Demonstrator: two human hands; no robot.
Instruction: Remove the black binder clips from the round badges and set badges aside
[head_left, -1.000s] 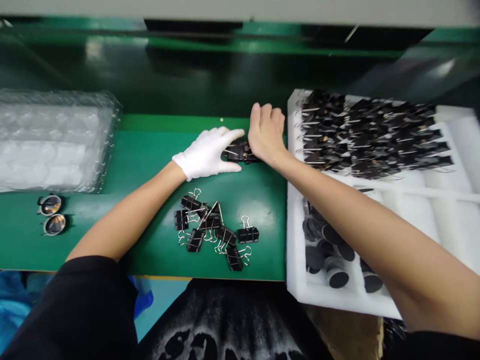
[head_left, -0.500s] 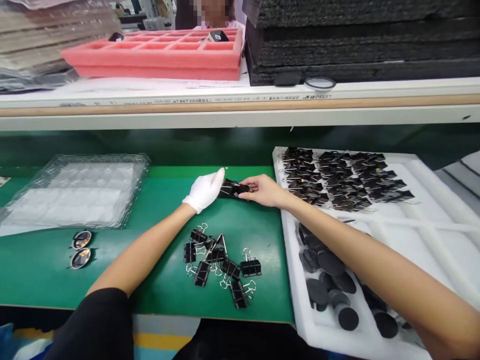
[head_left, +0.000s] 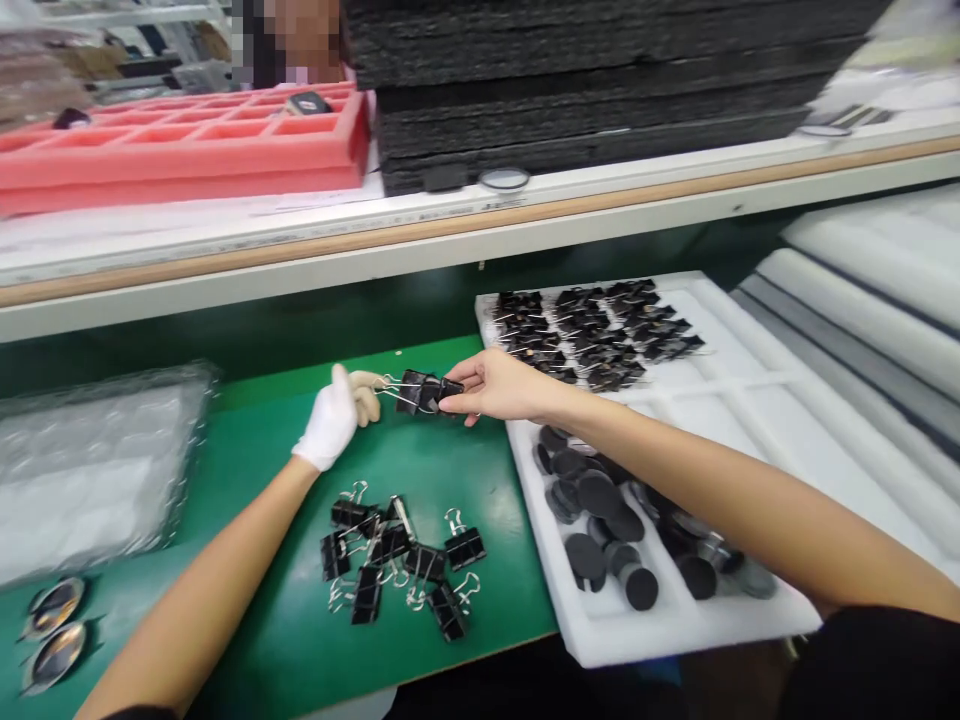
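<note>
My right hand (head_left: 491, 388), bare, is closed on a small dark part whose kind I cannot make out. Fixed at the left of that part is a black binder clip (head_left: 416, 393), its wire handles pointing left. My left hand (head_left: 336, 415) wears a white glove with tan fingers; its thumb stands apart from the other fingers, which lie at the ends of the clip's handles. Whether they touch the wire is hard to see. Below my hands, several loose binder clips (head_left: 390, 543) lie heaped on the green table (head_left: 300, 650).
A white foam tray (head_left: 570, 635) on the right holds rows of clipped black parts (head_left: 589, 340) and black discs (head_left: 600, 495). Clear plastic trays (head_left: 97, 460) and two round lenses (head_left: 56, 655) lie left. Behind runs a shelf (head_left: 315, 255) with red foam (head_left: 225, 165) and black foam (head_left: 600, 100); a person is beyond.
The view has swung right. My hands have moved apart: the left has come off the clip's body toward its handle ends, while the right keeps hold of the dark part.
</note>
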